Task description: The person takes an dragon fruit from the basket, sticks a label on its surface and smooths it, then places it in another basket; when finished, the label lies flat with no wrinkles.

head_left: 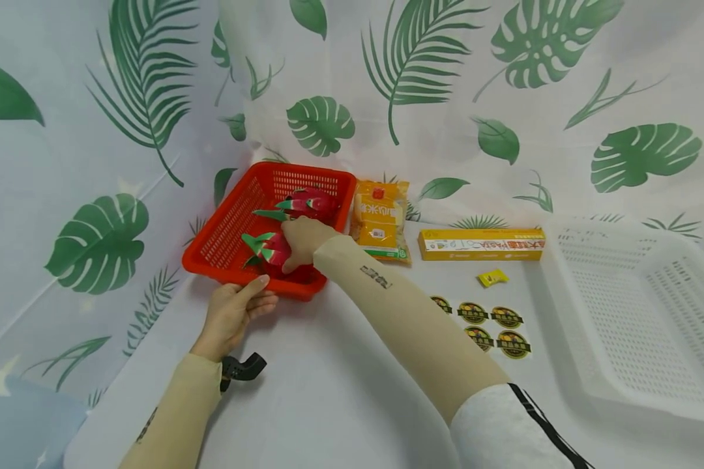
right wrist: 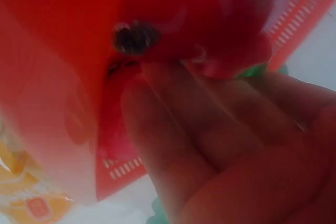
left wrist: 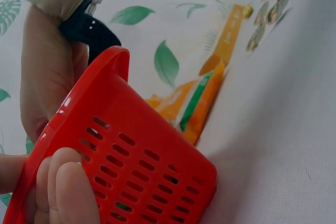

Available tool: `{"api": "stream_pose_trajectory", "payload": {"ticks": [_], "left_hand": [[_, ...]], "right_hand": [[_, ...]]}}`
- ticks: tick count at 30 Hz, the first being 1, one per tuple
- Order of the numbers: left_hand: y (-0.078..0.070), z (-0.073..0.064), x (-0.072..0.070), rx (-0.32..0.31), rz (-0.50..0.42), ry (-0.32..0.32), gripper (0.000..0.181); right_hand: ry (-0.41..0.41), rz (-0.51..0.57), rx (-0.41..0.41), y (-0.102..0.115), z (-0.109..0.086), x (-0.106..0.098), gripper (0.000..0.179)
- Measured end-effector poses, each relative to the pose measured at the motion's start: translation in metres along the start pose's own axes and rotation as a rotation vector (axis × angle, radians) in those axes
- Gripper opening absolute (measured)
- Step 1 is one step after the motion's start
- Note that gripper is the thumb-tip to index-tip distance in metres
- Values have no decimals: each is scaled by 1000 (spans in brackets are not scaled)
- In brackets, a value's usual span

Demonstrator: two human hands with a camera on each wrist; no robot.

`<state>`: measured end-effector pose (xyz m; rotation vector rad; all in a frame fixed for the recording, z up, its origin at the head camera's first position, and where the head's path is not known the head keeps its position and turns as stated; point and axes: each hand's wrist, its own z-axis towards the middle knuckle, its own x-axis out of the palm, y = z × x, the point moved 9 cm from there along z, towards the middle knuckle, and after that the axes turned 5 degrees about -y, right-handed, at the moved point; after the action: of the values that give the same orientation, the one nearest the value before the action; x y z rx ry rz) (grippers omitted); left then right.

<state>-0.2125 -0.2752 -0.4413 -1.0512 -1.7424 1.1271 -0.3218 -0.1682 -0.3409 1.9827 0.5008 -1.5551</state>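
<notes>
My left hand (head_left: 229, 319) grips the near rim of a red plastic basket (head_left: 217, 238), thumb over the edge and fingers curled against the slotted outer wall (left wrist: 142, 166). Inside the basket, my right hand (head_left: 308, 240) holds the near dragon fruit (head_left: 277, 251), a pink-red fruit with green-tipped scales. Its thumb lies along the fruit's right side. The right wrist view shows the fingers (right wrist: 210, 114) against a glossy red dragon fruit (right wrist: 210, 19) with a dark stub end. Another dragon fruit (head_left: 313, 200) lies farther back in the basket.
Right of the basket stands an orange-and-yellow food packet (head_left: 381, 218). Beyond it are a long yellow pasta box (head_left: 481, 244), a small yellow wrapped piece (head_left: 493, 278) and several round dark stickers (head_left: 513, 344). A white slotted basket (head_left: 616, 374) stands at the right. Leaf-printed cloth hangs behind.
</notes>
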Motion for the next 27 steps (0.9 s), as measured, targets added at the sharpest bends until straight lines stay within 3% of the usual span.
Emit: {"api": "stream_pose_trajectory", "payload": {"ticks": [6,16,27], "left_hand": [[1,0,0,13,-16,5,24],[5,-2,0,-2,-40,-14,24],[4,-1,-1,-2,-41,-31,34]], "right_hand": [[9,-29,30,4,2,-2,70],[97,-85,145,-2,20,11,78],[27,-39,98,-5,38,11,77]]}}
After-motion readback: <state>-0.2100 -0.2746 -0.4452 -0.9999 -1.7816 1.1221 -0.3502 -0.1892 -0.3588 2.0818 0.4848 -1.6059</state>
